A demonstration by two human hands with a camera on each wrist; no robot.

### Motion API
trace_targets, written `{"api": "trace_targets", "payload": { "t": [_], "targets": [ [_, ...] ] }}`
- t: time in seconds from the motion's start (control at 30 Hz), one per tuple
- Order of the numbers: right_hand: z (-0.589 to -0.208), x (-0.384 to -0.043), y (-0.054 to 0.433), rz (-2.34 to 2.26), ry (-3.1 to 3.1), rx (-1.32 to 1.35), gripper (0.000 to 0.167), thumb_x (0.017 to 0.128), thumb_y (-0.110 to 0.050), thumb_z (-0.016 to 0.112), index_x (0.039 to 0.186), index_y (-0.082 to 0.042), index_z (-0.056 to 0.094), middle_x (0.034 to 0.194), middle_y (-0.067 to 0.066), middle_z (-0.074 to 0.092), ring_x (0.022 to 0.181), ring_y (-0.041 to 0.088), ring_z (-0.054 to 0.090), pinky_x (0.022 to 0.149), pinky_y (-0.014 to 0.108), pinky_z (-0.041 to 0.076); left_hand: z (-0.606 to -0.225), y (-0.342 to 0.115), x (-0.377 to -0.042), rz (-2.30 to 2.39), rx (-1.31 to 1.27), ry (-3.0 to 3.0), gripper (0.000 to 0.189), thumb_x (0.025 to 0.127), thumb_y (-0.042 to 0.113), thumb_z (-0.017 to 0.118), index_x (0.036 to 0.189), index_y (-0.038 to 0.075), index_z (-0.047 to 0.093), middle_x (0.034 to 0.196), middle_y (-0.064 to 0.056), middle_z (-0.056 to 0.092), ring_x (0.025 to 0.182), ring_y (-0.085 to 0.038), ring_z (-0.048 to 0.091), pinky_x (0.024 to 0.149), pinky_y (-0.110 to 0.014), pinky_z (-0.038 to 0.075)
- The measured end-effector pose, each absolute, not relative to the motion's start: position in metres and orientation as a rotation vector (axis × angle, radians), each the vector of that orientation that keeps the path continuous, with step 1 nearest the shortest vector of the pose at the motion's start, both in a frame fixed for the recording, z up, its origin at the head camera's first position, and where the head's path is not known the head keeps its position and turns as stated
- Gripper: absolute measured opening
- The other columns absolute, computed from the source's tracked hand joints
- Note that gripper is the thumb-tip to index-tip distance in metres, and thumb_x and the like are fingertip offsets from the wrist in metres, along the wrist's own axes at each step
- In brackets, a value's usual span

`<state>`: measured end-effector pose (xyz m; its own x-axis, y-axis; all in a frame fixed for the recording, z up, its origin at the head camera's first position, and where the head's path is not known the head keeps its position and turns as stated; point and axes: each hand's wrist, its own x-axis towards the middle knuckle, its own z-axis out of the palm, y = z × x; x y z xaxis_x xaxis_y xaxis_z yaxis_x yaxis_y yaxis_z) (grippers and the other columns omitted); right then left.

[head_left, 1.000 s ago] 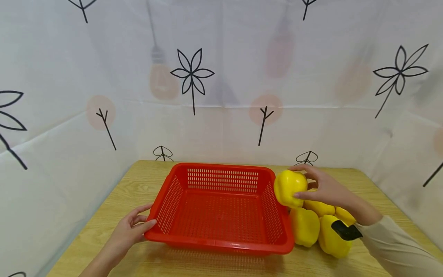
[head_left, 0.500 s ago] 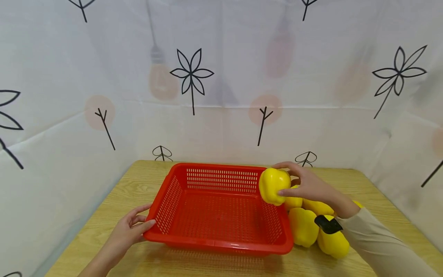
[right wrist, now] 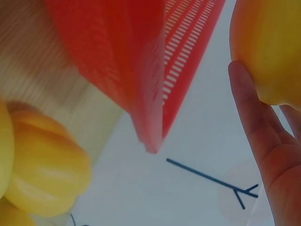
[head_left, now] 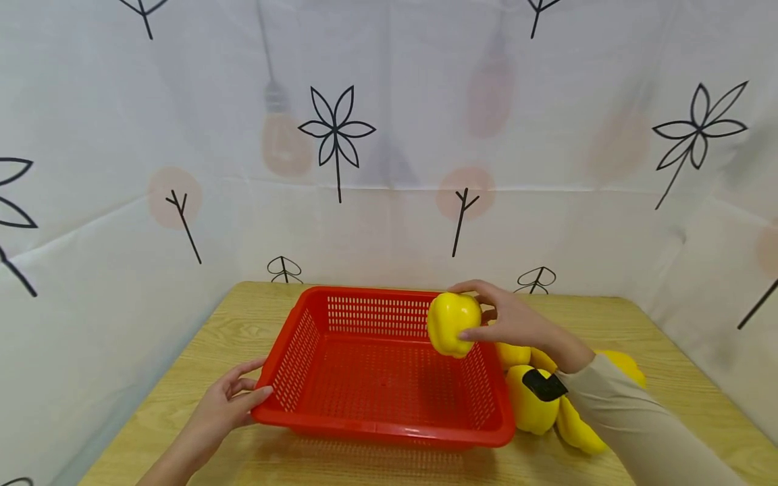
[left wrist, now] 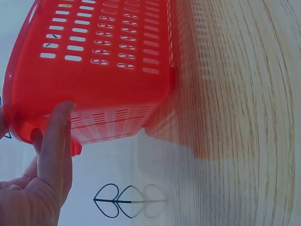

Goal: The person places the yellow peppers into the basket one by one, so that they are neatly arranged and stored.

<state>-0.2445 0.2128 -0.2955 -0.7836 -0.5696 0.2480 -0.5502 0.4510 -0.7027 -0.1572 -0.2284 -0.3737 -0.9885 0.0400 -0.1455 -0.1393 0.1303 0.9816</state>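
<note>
A red slotted plastic basket (head_left: 377,426) stands on the wooden table, with nothing inside it. My left hand (head_left: 221,401) grips its left rim, thumb over the top and fingers beneath; the left wrist view shows fingers (left wrist: 56,141) against the outer wall. My right hand (head_left: 513,320) holds a yellow bell pepper (head_left: 451,324) between thumb and fingers, above the right side of the basket. In the right wrist view that pepper (right wrist: 273,52) is partly cut off by the frame edge.
Several more yellow bell peppers (head_left: 535,405) lie on the table (head_left: 200,358) right of the basket, partly hidden by the right forearm. A printed white cloth (head_left: 389,229) hangs behind the table and along both sides.
My right hand has carried the yellow bell pepper leftward, from beside the basket's right rim to over its inside. My left hand and the basket have stayed in place.
</note>
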Motion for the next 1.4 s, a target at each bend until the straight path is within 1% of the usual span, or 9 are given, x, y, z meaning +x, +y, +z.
{"api": "trace_targets", "payload": {
  "t": [0.2,0.33,0.4,0.47,0.63,0.8,0.97,1.4],
  "targets": [
    [-0.294,-0.247,0.197,-1.332,2.540,-1.015,0.061,0.078,-0.020,0.076,0.130,-0.016,0.045,0.117,0.012,0.051,0.090,0.027,0.061,0.072,0.036,0.054,-0.374,-0.228,-0.158,1.980,-0.114,2.256,0.066,0.089,0.018,0.065,0.142,0.002,0.030,0.098,-0.015,0.056,0.088,-0.026,0.063,0.073,-0.040,0.055],
    [-0.293,-0.250,0.186,-1.354,2.498,-1.035,0.061,0.078,-0.018,0.076,0.131,-0.012,0.044,0.121,0.014,0.049,0.093,0.028,0.060,0.074,0.035,0.054,-0.373,-0.228,-0.157,1.979,-0.092,2.253,0.067,0.089,0.017,0.065,0.142,0.001,0.029,0.098,-0.015,0.056,0.088,-0.026,0.063,0.074,-0.040,0.055],
    [-0.294,-0.251,0.181,-1.352,2.496,-1.050,0.061,0.078,-0.018,0.076,0.130,-0.012,0.045,0.122,0.013,0.048,0.095,0.028,0.059,0.075,0.034,0.053,-0.373,-0.227,-0.156,1.979,-0.086,2.253,0.067,0.089,0.018,0.065,0.142,0.001,0.029,0.098,-0.015,0.056,0.087,-0.025,0.063,0.074,-0.039,0.055],
    [-0.294,-0.253,0.176,-1.357,2.486,-1.061,0.061,0.078,-0.017,0.076,0.130,-0.012,0.045,0.122,0.012,0.048,0.096,0.028,0.058,0.075,0.036,0.053,-0.373,-0.227,-0.156,1.980,-0.087,2.253,0.067,0.089,0.018,0.065,0.143,0.001,0.029,0.097,-0.014,0.056,0.087,-0.025,0.063,0.074,-0.039,0.055],
    [-0.296,-0.258,0.165,-1.360,2.484,-1.099,0.060,0.077,-0.017,0.077,0.129,-0.012,0.047,0.119,0.010,0.050,0.095,0.027,0.056,0.076,0.039,0.053,-0.373,-0.227,-0.157,1.986,-0.078,2.249,0.067,0.089,0.017,0.065,0.143,0.001,0.028,0.097,-0.014,0.056,0.087,-0.024,0.064,0.073,-0.039,0.055],
    [-0.299,-0.262,0.154,-1.337,2.492,-1.111,0.060,0.077,-0.020,0.077,0.129,-0.012,0.047,0.119,0.008,0.050,0.097,0.026,0.055,0.078,0.038,0.052,-0.374,-0.227,-0.156,1.987,-0.068,2.248,0.066,0.089,0.017,0.064,0.143,0.001,0.028,0.098,-0.015,0.056,0.087,-0.025,0.063,0.074,-0.039,0.055],
    [-0.301,-0.265,0.143,-1.347,2.459,-1.129,0.060,0.077,-0.020,0.077,0.128,-0.012,0.047,0.118,0.007,0.050,0.095,0.026,0.052,0.076,0.041,0.052,-0.375,-0.228,-0.157,1.984,-0.069,2.248,0.066,0.090,0.017,0.064,0.143,0.001,0.028,0.098,-0.015,0.056,0.088,-0.025,0.063,0.074,-0.040,0.054],
    [-0.310,-0.271,0.109,-1.349,2.416,-1.159,0.059,0.076,-0.020,0.078,0.127,-0.014,0.049,0.121,0.004,0.046,0.099,0.026,0.049,0.076,0.036,0.053,-0.375,-0.228,-0.156,1.980,-0.074,2.259,0.066,0.090,0.017,0.064,0.142,0.001,0.028,0.098,-0.015,0.056,0.089,-0.027,0.063,0.074,-0.040,0.054]
  ]
}}
